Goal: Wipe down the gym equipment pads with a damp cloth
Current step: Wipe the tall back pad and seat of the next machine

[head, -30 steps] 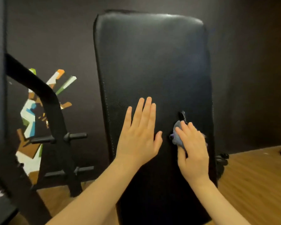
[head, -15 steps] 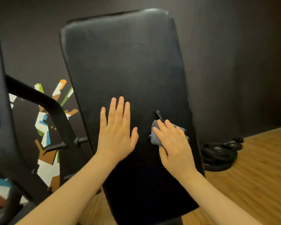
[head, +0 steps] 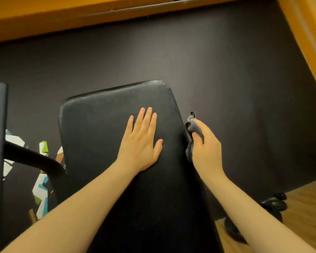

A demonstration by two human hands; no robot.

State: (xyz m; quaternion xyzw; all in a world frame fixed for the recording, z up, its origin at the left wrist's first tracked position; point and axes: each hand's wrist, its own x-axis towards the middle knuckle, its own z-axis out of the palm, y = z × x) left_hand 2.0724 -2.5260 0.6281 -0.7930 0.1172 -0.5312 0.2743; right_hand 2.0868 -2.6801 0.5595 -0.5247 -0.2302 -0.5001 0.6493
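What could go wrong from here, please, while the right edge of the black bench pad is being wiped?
The small grey cloth, bunched in the right hand, sits at the side edge of the black padded backrest; it might slip out and drop. With the left hand pressing flat on the pad, the bench could perhaps shift.
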